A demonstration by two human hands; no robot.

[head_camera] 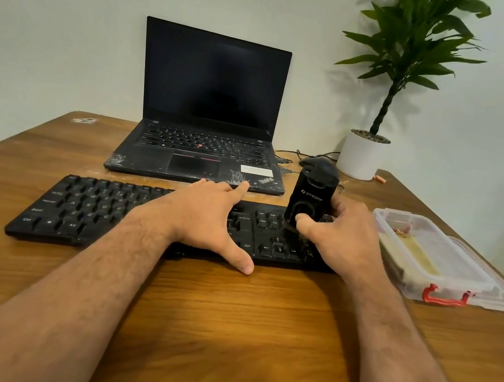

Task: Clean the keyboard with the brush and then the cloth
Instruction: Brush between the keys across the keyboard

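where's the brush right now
In the head view, the black brush stands upright on the right end of the keyboard, gripped by the right hand, just left of the plastic box.

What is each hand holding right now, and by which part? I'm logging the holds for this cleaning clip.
The right hand holds the black brush upright by its lower body, thumb on the front. The left hand holds nothing; it rests flat on the keyboard.

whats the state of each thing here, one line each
keyboard: flat on the table, left hand on it
left hand: fingers spread, pressing the keyboard
right hand: gripping the brush
brush: upright, working end on the keyboard's right side
laptop: lid open, screen dark
plastic box: open, its lid under it
potted plant: upright at the back corner
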